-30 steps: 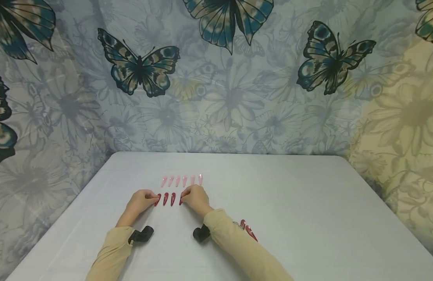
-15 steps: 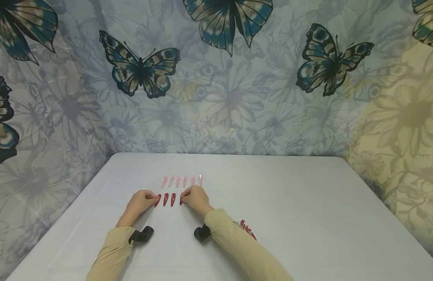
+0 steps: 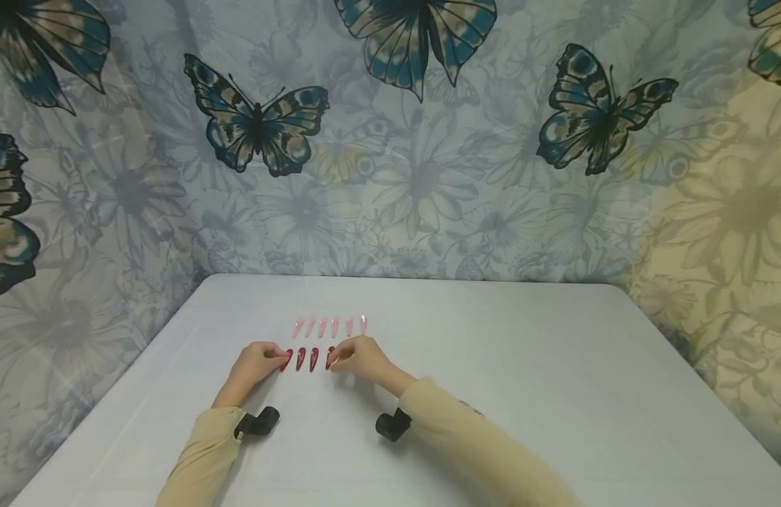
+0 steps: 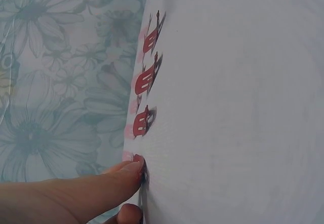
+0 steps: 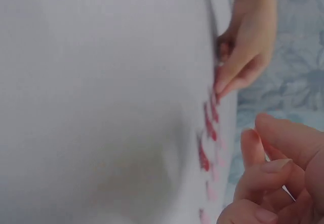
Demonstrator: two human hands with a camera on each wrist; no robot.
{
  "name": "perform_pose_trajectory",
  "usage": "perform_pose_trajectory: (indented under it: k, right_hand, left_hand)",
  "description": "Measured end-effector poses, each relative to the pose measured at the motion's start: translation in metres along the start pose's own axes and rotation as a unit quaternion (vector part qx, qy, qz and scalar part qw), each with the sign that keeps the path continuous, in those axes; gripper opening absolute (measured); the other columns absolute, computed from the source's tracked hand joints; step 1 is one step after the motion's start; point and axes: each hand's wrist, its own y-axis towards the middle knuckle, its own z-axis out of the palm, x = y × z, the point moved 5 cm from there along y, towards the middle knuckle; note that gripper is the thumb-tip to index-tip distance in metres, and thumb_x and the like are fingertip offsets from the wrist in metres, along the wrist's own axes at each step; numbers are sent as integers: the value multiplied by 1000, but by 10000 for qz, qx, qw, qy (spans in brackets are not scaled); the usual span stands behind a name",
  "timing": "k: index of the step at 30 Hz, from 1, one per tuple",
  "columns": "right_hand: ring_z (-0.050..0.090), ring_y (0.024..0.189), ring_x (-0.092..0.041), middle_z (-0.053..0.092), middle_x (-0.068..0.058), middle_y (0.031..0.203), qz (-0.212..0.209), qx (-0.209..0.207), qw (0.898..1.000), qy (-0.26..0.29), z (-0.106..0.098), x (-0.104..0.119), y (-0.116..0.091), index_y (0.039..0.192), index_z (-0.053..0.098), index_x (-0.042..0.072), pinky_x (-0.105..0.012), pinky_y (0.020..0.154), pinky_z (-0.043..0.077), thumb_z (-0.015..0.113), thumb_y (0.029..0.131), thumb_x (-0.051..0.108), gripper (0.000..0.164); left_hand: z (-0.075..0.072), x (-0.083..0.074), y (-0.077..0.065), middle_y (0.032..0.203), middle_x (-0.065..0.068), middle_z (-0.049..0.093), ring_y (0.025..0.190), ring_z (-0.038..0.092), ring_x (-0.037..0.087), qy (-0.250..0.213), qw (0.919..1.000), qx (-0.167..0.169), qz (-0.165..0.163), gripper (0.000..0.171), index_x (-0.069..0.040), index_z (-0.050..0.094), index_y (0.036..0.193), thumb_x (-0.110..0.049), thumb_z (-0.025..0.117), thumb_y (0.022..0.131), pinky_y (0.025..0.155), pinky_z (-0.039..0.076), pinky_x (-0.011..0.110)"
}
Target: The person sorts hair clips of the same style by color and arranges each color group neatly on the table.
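Note:
Several red snap hair clips stand in a row on the white table. My left hand (image 3: 257,362) pinches the leftmost red hair clip (image 3: 286,360) between thumb and fingertips; in the left wrist view the thumb lies over that clip. Two more red clips, the second (image 3: 301,358) and the third (image 3: 314,359), lie beside it. At the row's right end my right hand (image 3: 367,358) hovers by the fourth red clip (image 3: 329,356), partly covering it in the head view. The right wrist view shows the right hand's fingers (image 5: 276,165) loosely bent, with nothing between them.
Behind the red row runs a row of several pink hair clips (image 3: 323,327). The white table (image 3: 523,366) extends to both sides, up to a patterned butterfly wall covering (image 3: 422,183). A black wrist camera (image 3: 393,424) sits on the right wrist, another (image 3: 258,422) on the left.
My right hand has let go of the fourth red clip and drawn slightly right. Its forearm has shifted right and now hides the loose red clips there. The left hand stays put.

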Motion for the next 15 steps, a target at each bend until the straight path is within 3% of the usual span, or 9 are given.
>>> perform_pose_trajectory:
  k: [7, 15]
  right_hand:
    - [49, 70, -10, 59, 7, 72, -221, 220, 9994, 157, -18, 8, -25, 82, 69, 5, -25, 60, 41, 69, 78, 9, 6]
    - [50, 69, -13, 56, 5, 70, -322, 319, 9986, 274, -46, 1, -56, 85, 68, 3, -27, 60, 42, 69, 76, 8, 11]
  left_hand:
    - [-2, -3, -2, 65, -1, 53, 63, 45, 17, -27, 9998, -67, 158, 11, -5, 64, 72, -14, 67, 79, 59, 36, 32]
    - [2, -3, -4, 67, 0, 53, 65, 45, 17, -41, 10000, -60, 59, 11, -5, 64, 74, -13, 67, 79, 59, 37, 32]
